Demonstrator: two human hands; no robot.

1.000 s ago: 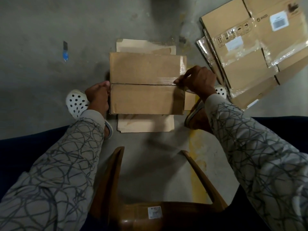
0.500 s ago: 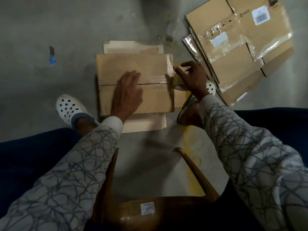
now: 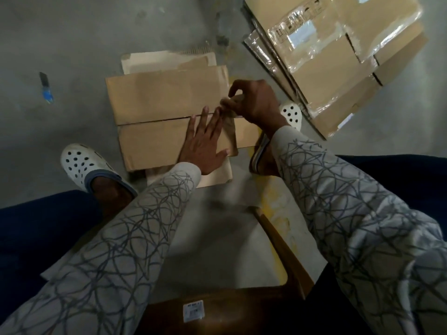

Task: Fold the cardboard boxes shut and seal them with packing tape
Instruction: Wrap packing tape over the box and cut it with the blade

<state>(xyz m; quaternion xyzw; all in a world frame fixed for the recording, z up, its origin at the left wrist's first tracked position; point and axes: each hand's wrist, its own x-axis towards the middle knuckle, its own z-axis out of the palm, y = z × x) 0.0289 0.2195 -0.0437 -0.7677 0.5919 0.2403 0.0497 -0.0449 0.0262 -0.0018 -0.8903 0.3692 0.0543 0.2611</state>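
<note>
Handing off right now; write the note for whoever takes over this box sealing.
Left hand: flat, pressing the box top beside the seam.
Right hand: pinching the tape end at the box's right edge.
Done: flaps folded shut. The flattened boxes lie at far right.
Left: whether tape covers the seam is unclear, so check it, then do the flattened boxes.

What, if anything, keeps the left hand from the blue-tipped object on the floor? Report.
Probably nothing: the left hand lies flat on the box, holding nothing, and bare floor separates it from the blue-tipped object; likely a stretch.
</note>
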